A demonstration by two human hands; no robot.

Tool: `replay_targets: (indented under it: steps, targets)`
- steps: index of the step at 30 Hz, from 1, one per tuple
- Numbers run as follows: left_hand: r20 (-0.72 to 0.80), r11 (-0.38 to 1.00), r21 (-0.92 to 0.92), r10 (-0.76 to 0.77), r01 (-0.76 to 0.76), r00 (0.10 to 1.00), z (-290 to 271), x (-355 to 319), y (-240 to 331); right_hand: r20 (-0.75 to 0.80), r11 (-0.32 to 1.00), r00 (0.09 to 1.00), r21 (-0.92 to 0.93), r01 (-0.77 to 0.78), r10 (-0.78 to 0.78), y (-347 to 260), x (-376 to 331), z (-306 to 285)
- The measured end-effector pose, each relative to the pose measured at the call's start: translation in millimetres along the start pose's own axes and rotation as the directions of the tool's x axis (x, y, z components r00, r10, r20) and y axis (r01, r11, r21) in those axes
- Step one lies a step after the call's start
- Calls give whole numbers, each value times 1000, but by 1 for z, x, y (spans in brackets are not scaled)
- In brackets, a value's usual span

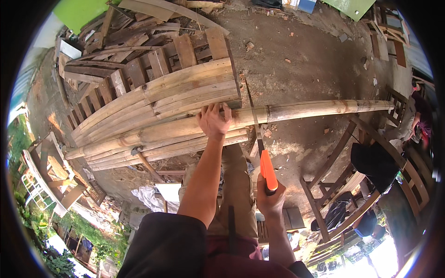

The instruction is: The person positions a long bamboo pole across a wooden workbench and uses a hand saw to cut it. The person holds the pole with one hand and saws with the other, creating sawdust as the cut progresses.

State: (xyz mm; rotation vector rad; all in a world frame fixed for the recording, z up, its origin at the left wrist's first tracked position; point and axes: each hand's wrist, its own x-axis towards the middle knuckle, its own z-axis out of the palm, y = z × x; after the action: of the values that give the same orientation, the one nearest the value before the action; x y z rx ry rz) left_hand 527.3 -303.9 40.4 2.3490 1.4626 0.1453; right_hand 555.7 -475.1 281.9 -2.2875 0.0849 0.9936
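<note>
Head view: left hand (214, 121) presses the bamboo pole (296, 111) flat on stacked planks (153, 99); right hand (270, 200), grip shut round orange-handled saw (259, 148), blade at pole; cut looks barely started, pole still whole.

— How is the left hand (213, 120) placed?
— Far forward on a straight, bare arm, palm down, fingers (210, 109) spread and pressed flat.
— And the right hand (271, 200)?
— Much nearer the body, wrist bent, fingers curled tight in a fist round a handle, knuckles toward the camera.
— The forearms?
— Both rise from the lower edge, the left out of a dark sleeve.
</note>
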Motion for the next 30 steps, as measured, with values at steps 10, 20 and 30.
replay_targets:
  steps: [10, 20, 30]
  targets:
    - [93, 999, 34, -12, 9, 996, 5, -8, -10, -8, 996, 1000, -92, -6, 5, 10, -57, -27]
    - [108, 998, 60, -25, 19, 994, 9, -7, -5, -1, 992, 999, -119, 35, -36, -25, 65, 35]
    - [122, 996, 93, -24, 12, 992, 10, -13, -9, 16, 982, 994, -156, -104, 107, -21, 34, 4]
